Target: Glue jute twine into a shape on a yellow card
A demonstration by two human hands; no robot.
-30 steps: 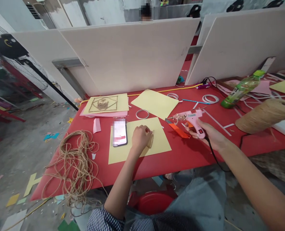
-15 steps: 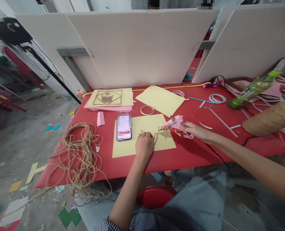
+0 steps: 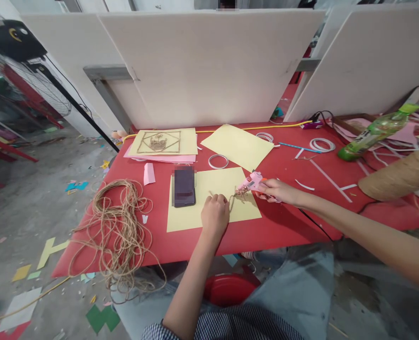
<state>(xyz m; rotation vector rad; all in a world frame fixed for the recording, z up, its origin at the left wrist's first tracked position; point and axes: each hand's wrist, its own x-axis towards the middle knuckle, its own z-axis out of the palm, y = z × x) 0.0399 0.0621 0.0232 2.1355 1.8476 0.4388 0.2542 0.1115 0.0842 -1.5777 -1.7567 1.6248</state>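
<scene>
A short twine piece [image 3: 230,200] is being pinched by the left hand [image 3: 215,215] on the yellow sheet [image 3: 212,198], while the pink glue gun [image 3: 251,183] is being gripped by the right hand [image 3: 278,191], nozzle touching it. Fingertips could be burned by hot glue; beyond, the phone [image 3: 184,186] could be smeared.

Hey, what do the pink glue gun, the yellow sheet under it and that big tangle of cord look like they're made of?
The pink glue gun in the right hand looks like smooth moulded plastic, going by its even colour. The yellow sheet seems to be matte paper or thin card: flat, with crisp edges. The tangle of cord looks like jute or similar twine, tan and rough. The left hand pinches a short piece.
</scene>
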